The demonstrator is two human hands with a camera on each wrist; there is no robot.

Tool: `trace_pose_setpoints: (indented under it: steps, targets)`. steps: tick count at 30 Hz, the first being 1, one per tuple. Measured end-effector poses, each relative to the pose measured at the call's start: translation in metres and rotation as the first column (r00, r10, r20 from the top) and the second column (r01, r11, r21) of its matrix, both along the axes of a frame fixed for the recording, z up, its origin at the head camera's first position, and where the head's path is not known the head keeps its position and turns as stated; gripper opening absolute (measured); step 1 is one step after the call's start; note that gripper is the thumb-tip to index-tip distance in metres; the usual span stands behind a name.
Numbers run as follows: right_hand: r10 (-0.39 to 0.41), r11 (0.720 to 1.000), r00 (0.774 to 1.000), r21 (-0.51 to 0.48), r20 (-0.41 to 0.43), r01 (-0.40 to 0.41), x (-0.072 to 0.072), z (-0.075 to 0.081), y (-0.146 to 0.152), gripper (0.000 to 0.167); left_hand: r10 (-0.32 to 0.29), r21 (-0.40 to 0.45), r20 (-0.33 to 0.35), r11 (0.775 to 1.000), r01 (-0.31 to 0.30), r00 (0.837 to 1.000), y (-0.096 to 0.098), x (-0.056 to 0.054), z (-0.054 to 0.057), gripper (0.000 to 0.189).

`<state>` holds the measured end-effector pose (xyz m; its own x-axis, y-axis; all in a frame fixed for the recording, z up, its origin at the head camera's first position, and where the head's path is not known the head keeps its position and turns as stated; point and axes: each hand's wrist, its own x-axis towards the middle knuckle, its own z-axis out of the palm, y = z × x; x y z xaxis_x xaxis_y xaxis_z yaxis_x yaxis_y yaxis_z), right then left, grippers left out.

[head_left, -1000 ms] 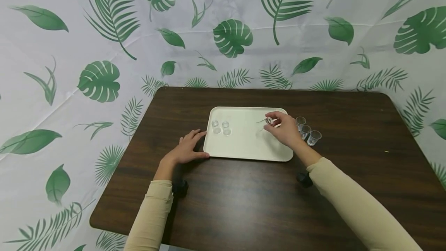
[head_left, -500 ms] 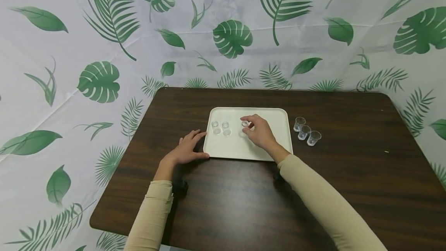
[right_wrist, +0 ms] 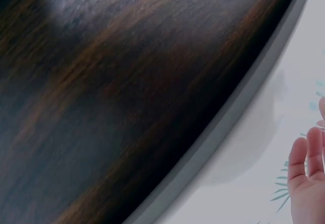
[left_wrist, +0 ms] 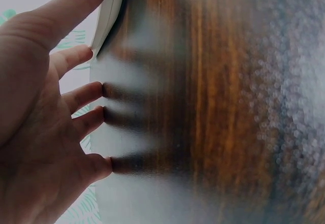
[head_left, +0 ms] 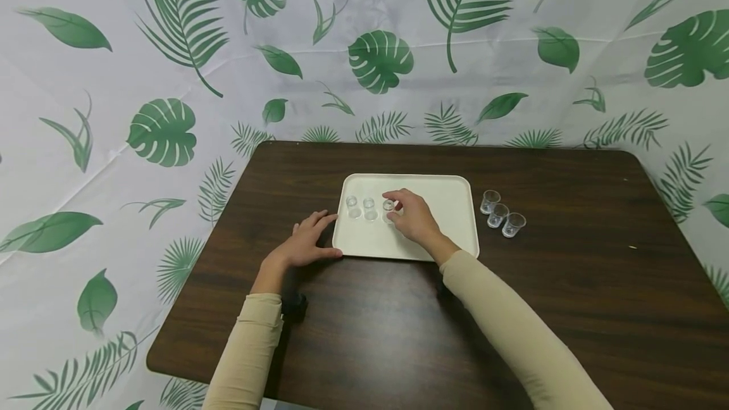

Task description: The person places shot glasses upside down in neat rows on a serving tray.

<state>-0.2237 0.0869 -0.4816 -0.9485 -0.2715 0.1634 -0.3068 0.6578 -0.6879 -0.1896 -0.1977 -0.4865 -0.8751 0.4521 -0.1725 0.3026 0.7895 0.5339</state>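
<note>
A clear cup (head_left: pixel 389 205) is at the tray (head_left: pixel 450 198), slightly toward nine o'clock of its middle; whether it touches down is hard to tell. The right hand (head_left: pixel 414 217), at four o'clock of the cup, pinches it between thumb and fingers. Only the head view shows that pinch; the right wrist view catches just part of the hand. Two more clear cups (head_left: pixel 369 209) stand on the tray at nine o'clock. At the tray's eight o'clock, the left hand (head_left: pixel 304 245) lies with fingers spread, thumb against the rim; the left wrist view reveals other fingertips (left_wrist: pixel 101 165) at the surface (head_left: pixel 398 334). Three clear cups (head_left: pixel 498 215) cluster at three o'clock.
</note>
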Motion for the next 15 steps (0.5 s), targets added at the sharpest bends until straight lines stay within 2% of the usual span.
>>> trace_pose_setpoints:
  steps: [9,15]
  targets:
    - [0.004,1.000,1.000,0.019,0.030,-0.004,0.0000,0.0010,-0.0053,0.045,-0.002,-0.007,-0.004,1.000,0.002,1.000,0.0002,0.0006,0.0003,0.090]
    - [0.000,1.000,1.000,0.022,0.005,0.000,-0.0004,0.0011,-0.0058,0.045,-0.004,-0.005,-0.003,1.000,0.004,1.000,0.0001,0.0005,0.0013,0.090]
